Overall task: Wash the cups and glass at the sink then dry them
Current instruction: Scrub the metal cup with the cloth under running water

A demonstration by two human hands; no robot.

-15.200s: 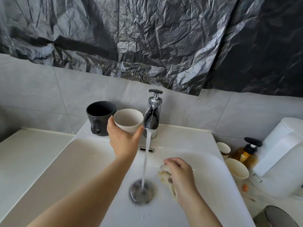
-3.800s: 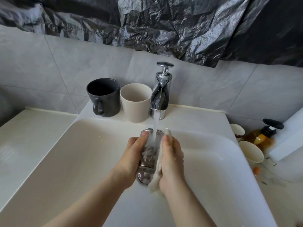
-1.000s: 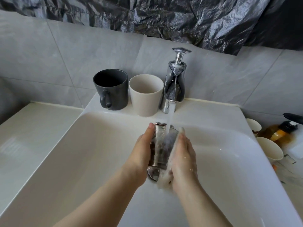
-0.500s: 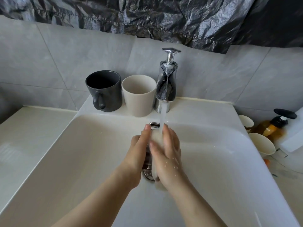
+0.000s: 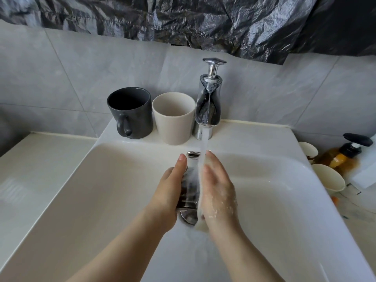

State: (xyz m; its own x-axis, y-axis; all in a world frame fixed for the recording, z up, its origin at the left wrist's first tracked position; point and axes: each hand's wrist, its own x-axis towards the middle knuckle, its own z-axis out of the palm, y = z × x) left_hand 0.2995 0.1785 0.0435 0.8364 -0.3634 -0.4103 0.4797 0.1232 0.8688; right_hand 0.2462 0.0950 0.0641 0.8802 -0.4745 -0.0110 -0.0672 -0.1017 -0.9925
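Glass [image 5: 189, 192] stands in the left hand [image 5: 168, 194], grip curled round it; right hand [image 5: 218, 192] presses cloth [image 5: 200, 222] on, fingers straight.

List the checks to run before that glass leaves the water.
1. Grip: left hand holds the glass: ok.
2. Water from the tap falls on the glass: ok.
3. Sponge off the glass: not ok; right hand presses it on.
4. Suds rinsed off the glass: cannot tell; foam shows on the right hand.
5. Dark mug and beige cup upright on the ledge, apart from both hands: ok.
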